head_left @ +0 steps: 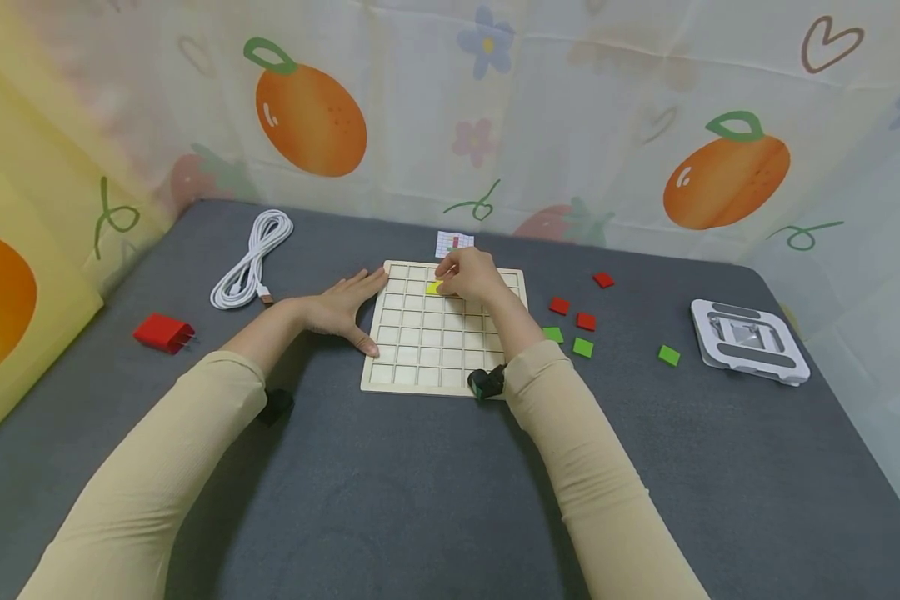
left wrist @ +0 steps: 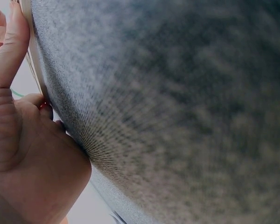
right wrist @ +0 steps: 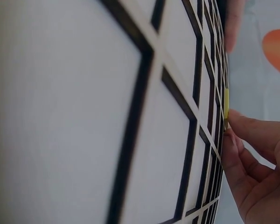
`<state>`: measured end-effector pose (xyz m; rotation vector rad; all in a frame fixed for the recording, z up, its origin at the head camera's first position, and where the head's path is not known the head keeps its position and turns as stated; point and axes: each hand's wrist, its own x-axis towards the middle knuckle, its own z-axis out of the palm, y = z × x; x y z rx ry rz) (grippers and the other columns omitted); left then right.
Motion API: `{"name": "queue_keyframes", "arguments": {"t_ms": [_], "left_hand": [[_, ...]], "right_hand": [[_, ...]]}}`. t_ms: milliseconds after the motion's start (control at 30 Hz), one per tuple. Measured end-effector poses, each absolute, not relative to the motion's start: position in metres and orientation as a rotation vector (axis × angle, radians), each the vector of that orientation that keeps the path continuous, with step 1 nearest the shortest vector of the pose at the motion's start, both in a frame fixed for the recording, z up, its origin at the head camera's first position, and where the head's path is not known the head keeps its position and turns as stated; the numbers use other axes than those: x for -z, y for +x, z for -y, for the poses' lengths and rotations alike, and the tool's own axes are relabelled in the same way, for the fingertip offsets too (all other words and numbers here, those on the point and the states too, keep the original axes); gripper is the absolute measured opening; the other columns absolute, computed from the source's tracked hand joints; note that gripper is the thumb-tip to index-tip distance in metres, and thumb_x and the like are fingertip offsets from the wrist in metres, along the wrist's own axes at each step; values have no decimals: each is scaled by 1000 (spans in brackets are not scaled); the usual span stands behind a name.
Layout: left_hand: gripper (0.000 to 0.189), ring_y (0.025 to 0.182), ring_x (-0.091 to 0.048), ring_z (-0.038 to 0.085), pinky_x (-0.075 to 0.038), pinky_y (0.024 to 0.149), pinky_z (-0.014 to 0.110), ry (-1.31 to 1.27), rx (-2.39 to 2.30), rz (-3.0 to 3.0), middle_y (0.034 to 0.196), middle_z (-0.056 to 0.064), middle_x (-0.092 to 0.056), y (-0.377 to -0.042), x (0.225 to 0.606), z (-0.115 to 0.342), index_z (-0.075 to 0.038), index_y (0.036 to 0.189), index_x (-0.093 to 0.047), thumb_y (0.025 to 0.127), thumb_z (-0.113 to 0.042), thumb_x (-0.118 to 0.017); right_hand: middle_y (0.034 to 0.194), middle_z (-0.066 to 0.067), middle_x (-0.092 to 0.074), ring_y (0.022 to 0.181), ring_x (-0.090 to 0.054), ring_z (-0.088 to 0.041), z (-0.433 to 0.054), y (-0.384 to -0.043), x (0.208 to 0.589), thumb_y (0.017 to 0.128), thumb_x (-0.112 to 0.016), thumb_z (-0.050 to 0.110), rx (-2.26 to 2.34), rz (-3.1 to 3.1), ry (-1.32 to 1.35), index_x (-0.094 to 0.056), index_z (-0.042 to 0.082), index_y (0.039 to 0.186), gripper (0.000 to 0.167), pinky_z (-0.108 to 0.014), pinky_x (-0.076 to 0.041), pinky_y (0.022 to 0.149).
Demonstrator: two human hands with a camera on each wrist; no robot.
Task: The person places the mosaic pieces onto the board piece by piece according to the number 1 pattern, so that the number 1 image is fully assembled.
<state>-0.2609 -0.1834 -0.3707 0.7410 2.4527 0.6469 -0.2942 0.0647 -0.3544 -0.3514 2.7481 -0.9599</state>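
A pale wooden board [head_left: 408, 354] with a square grid lies on the table. My left hand [head_left: 337, 306] spreads its fingers and thumb against the board's left edge; in the left wrist view, the left thumb [left wrist: 11, 51] lies along that edge. Over the board's far part, my right hand [head_left: 471, 275] has its thumb and fingertips drawn together at a small yellow tile [head_left: 433, 288]. The right wrist view shows the yellow tile [right wrist: 226, 100] at the pinching fingertips, which hide part of it. Behind the board lies a small card [head_left: 450, 242] printed with a coloured grid.
Right of the board lie several loose tiles, among them a red tile [head_left: 603, 280] and a green tile [head_left: 669, 356]. A grey-and-white flat device [head_left: 750, 340] sits farther right. At left are a coiled white cable [head_left: 249, 265] and a red plug adapter [head_left: 163, 332].
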Motion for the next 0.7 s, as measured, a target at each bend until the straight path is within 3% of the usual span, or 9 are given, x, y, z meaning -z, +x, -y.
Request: {"name": "queue_keyframes", "arguments": {"t_ms": [300,500,700], "left_hand": [[135,154,13,44,8,122,65,759,-690,-2449,167,21,9,-258,370,185,0,158,2,70,-58,-82],[135,154,11,43,4,123,63,757,-663,-2454,167,19,8,-258,368,184,-2,159,2,70,-57,-83],[134,154,9,44,2,124,63,765,-643,-2457,167,19,8,-260,371,185,-2,159,3,71,-57,-82]], "right_hand": [[103,-9,-68,91,-70,-21,-79,-293,346,94,-67,17,1228,-2507,-311,-69,6,118,26,-29,-59,83],[104,-10,-64,102,-69,-30,-107,-297,339,96,-63,13,1397,-2438,-257,-65,2,123,28,-36,-59,91],[121,-20,-62,111,-65,-37,-141,-300,333,98,-59,10,1427,-2529,-233,-61,-2,128,32,-42,-55,99]]}}
